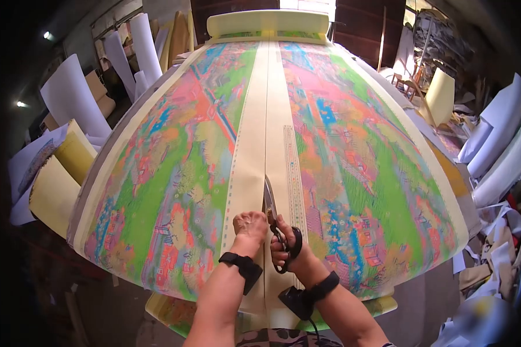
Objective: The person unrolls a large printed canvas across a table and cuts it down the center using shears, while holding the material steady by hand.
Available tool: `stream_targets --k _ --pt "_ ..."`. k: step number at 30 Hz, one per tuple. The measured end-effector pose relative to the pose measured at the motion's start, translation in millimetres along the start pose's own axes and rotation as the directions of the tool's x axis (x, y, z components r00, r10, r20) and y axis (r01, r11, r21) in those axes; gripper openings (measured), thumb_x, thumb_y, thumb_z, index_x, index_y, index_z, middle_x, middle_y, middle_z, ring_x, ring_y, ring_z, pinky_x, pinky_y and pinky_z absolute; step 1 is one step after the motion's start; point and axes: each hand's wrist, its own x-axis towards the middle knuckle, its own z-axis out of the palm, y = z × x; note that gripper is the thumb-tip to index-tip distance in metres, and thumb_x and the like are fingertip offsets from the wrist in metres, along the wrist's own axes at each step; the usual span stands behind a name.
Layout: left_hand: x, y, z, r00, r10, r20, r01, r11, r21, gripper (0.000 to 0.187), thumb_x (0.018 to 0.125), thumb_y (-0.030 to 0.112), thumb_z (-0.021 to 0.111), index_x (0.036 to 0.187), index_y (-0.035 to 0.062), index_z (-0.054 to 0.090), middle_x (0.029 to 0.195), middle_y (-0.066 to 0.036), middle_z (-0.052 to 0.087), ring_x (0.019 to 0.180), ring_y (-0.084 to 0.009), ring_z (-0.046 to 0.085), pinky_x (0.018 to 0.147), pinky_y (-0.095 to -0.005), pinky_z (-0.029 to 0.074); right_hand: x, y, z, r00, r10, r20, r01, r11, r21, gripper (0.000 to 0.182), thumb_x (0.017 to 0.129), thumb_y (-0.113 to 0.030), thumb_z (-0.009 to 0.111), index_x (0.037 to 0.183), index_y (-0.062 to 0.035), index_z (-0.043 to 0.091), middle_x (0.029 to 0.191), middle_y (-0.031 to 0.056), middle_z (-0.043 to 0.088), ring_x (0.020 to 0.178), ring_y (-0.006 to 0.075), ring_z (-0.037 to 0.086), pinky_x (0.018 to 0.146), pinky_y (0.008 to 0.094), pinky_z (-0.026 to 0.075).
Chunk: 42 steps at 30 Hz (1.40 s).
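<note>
1. A big desk (465, 195) fills the room's middle, and its grey edge peeks out beside the paper
2. A huge sheet of paper (250, 162) lies across the desk, with bright green, pink, orange and blue pictures on both sides, a pale strip down the middle, and its near end hanging over the front edge
3. A fat pale roll (266, 24) lies across the far end of the desk
4. White paper rolls (75, 95) lean on the left side, with yellow ones near them
5. A messy heap of paper scraps (501, 254) sits on the right side, low down
6. The right hand (289, 246) is wrapped around the scissors' handles, squeezing them with the thumb on top
7. The left hand (251, 226) is curled up like a fist on the pale strip, just beside the scissors, and I cannot tell if it pinches the paper
8. The scissors (271, 208) have black handles and point away from the person, along the thin line in the middle of the pale strip
9. A black band (243, 269) goes around each wrist
</note>
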Motion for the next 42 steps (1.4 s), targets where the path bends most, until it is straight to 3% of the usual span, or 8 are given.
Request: stream_targets --k 3,7,21,26,31,37,39,42 --pt "-8 -5 6 0.991 -0.028 -0.132 0.005 0.986 -0.168 0.019 0.07 0.017 0.044 0.065 0.0064 0.059 0.065 -0.013 0.057 0.062 -0.0263 0.057 0.057 -0.0335 0.045 -3 14 2 0.982 -0.152 -0.115 0.138 0.983 -0.119 0.044 0.065 -0.053 0.052 0.061 -0.0112 0.041 0.041 -0.0031 0.035 0.027 0.0078 0.027 0.027 0.0221 0.022" --pt "-9 -7 16 0.961 -0.04 -0.273 -0.031 0.968 -0.249 0.025 0.072 0.025 0.044 0.06 0.0066 0.056 0.058 -0.016 0.054 0.055 -0.0297 0.055 0.053 -0.0371 0.045 -4 15 3 0.981 -0.132 -0.14 0.122 0.99 -0.075 0.043 0.066 -0.052 0.052 0.061 -0.011 0.041 0.043 -0.0032 0.035 0.027 0.0078 0.027 0.028 0.022 0.023" --pt "-3 -13 20 0.991 -0.025 -0.131 -0.023 0.935 -0.353 0.014 0.068 0.019 0.05 0.059 0.0083 0.049 0.053 -0.011 0.052 0.048 -0.028 0.053 0.042 -0.0371 0.041 7 11 22 0.929 -0.174 -0.326 0.104 0.97 -0.221 0.032 0.075 -0.036 0.05 0.062 -0.0087 0.04 0.045 -0.0029 0.035 0.029 0.006 0.03 0.027 0.0196 0.022" --pt "5 -17 36 0.997 -0.016 -0.077 -0.024 0.871 -0.491 0.017 0.068 0.016 0.051 0.055 0.0067 0.046 0.051 -0.013 0.048 0.046 -0.0285 0.049 0.042 -0.0363 0.037 63 -64 29 0.923 -0.205 -0.327 0.137 0.966 -0.22 0.036 0.074 -0.038 0.051 0.056 -0.0092 0.038 0.042 -0.0027 0.034 0.027 0.0061 0.029 0.026 0.0199 0.022" --pt "8 -23 79 0.987 -0.017 -0.159 -0.057 0.892 -0.448 0.017 0.064 0.016 0.053 0.05 0.0093 0.045 0.047 -0.009 0.048 0.04 -0.0238 0.049 0.037 -0.0344 0.038 134 -146 36 0.911 -0.171 -0.374 0.122 0.981 -0.151 0.035 0.07 -0.035 0.058 0.053 -0.0122 0.037 0.042 -0.0045 0.034 0.026 0.005 0.027 0.024 0.0188 0.019" --pt "16 -19 131 0.998 -0.059 0.008 0.056 0.888 -0.457 0.018 0.062 0.02 0.059 0.056 0.0065 0.049 0.05 -0.011 0.048 0.044 -0.0263 0.048 0.043 -0.0336 0.038 230 -249 38 0.913 -0.255 -0.318 0.17 0.947 -0.272 0.043 0.064 -0.048 0.058 0.055 -0.0121 0.036 0.042 -0.0041 0.032 0.027 0.0061 0.027 0.026 0.0201 0.02" --pt "24 -14 142 0.999 -0.035 0.025 0.043 0.903 -0.427 0.018 0.071 0.024 0.046 0.069 0.0067 0.05 0.06 -0.011 0.051 0.054 -0.0288 0.05 0.047 -0.0376 0.04 261 -288 38 0.915 -0.245 -0.32 0.165 0.952 -0.258 0.044 0.061 -0.048 0.06 0.055 -0.0121 0.036 0.042 -0.0042 0.033 0.027 0.006 0.026 0.026 0.0204 0.019" --pt "43 -11 148 0.984 -0.071 0.163 0.141 0.87 -0.473 0.017 0.071 0.023 0.047 0.066 0.0066 0.049 0.059 -0.012 0.051 0.054 -0.0296 0.049 0.048 -0.0384 0.04 295 -329 34 0.914 -0.257 -0.313 0.161 0.94 -0.301 0.047 0.058 -0.051 0.062 0.058 -0.0124 0.035 0.043 -0.0043 0.033 0.029 0.0062 0.025 0.029 0.0216 0.019"
